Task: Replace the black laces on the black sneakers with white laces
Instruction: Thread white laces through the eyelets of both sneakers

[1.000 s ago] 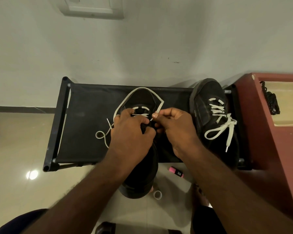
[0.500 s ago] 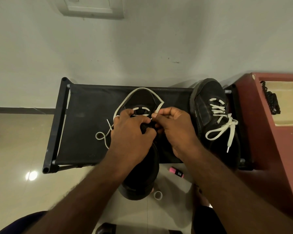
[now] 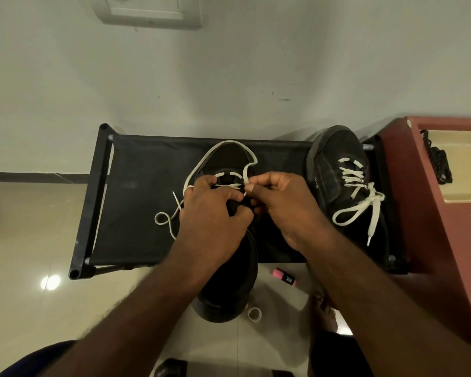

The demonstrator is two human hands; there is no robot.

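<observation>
White lace (image 3: 246,177) is pinched by the right hand (image 3: 284,210); the black sneaker (image 3: 230,270) at the rack's (image 3: 136,186) front edge is gripped by the left hand (image 3: 212,217).

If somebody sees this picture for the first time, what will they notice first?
Two hands, left hand and right hand, meet at the centre, threading a white lace into a black sneaker on a black rack. On the right stands the second sneaker, already laced white.

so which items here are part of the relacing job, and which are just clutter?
Job:
middle sneaker
white lace
finished sneaker
black laces
left hand
right hand

Clutter:
pink highlighter
tape roll
</observation>
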